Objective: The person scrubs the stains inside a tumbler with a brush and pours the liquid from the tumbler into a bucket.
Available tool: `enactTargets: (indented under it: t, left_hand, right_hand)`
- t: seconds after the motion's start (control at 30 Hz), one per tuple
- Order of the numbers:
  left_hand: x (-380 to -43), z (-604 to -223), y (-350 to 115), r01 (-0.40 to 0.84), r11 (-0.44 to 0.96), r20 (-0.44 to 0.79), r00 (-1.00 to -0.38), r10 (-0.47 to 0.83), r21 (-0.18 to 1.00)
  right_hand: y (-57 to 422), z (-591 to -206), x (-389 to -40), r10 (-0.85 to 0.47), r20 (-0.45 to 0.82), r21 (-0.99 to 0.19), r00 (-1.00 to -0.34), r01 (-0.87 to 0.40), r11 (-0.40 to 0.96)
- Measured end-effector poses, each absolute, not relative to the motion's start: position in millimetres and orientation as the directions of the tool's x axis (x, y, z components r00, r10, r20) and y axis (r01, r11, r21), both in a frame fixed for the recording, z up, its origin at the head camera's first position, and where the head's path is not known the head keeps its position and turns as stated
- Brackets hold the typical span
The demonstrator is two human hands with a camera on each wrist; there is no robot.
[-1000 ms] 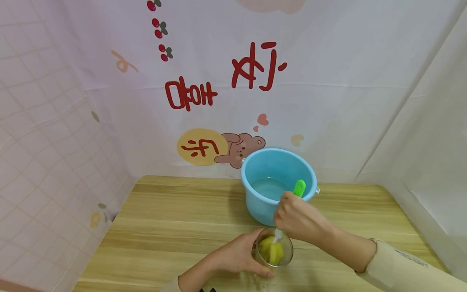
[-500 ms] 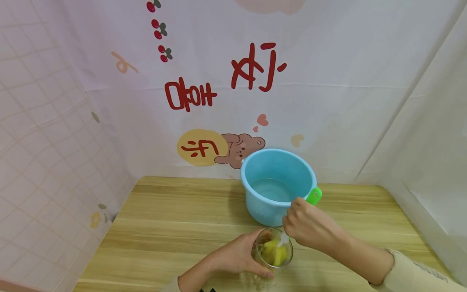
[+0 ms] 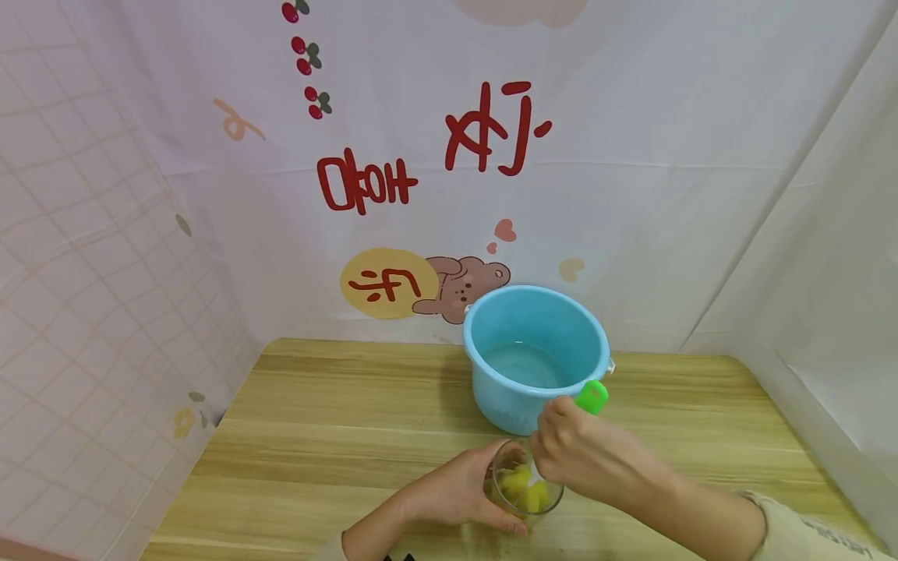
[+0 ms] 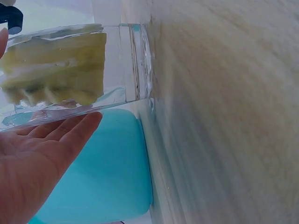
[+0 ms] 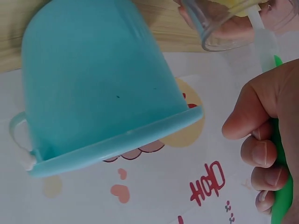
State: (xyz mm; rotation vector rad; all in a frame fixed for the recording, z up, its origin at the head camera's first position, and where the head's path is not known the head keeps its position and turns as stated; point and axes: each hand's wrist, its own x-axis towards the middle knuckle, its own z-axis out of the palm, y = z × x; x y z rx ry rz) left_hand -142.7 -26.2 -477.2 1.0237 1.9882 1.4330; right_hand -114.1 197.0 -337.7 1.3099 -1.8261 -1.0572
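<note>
A clear drinking glass (image 3: 551, 500) stands at the table's front, its thick base (image 4: 135, 60) against the wood in the left wrist view. My left hand (image 3: 452, 491) holds it from the left, thumb on the near side, fingers on the far side. Inside sits the yellow head (image 3: 531, 492) of a sponge brush, seen through the wall as a wavy-edged sponge (image 4: 56, 70). My right hand (image 3: 578, 438) grips the brush's green handle (image 3: 593, 397), whose end pokes out above the fist. In the right wrist view, fingers curl round that handle (image 5: 282, 196) below a white neck (image 5: 265, 46).
Just behind the glass stands a light blue bucket (image 3: 501, 405) with some water (image 3: 522, 365) at its bottom. The wooden table (image 3: 337, 421) ends at a printed white cloth backdrop (image 3: 631, 234). Wet spots show on the wood near the glass.
My right hand has worked the brush inside the glass, shifting right and then slightly back left and down. The sponge has turned and shifted with it. The left hand and glass stay put.
</note>
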Motion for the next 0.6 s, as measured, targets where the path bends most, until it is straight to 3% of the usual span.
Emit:
enactTargets:
  t: [0.6]
  left_hand:
    - [-144, -477, -26, 0.259, 0.115, 0.055, -0.569, 0.82, 0.959]
  right_hand:
    - [173, -336, -129, -0.933, 0.031, 0.883, -0.358, -0.428, 0.194]
